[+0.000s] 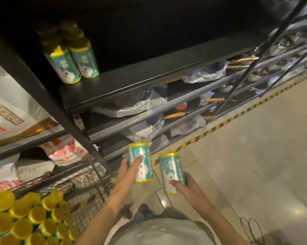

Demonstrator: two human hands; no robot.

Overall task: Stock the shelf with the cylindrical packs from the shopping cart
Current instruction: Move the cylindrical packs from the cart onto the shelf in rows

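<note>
My left hand [127, 171] grips a teal cylindrical pack with yellow ends [143, 157], held upright below the shelves. My right hand [184, 185] grips a second teal pack [171, 167] just to the right of it. On the dark shelf board [131, 84] above, several matching packs [74, 62] stand at the left end in rows running back into the dark. The wire shopping cart [83, 184] at the lower left holds several more packs [27, 218], seen by their yellow tops.
A black upright post [48, 101] runs diagonally left of the shelf. Lower shelves hold wrapped pans with wooden handles [174, 115]. White printed sacks [13, 117] fill the left bay. Yellow-black tape [220, 124] edges the tiled floor on the right.
</note>
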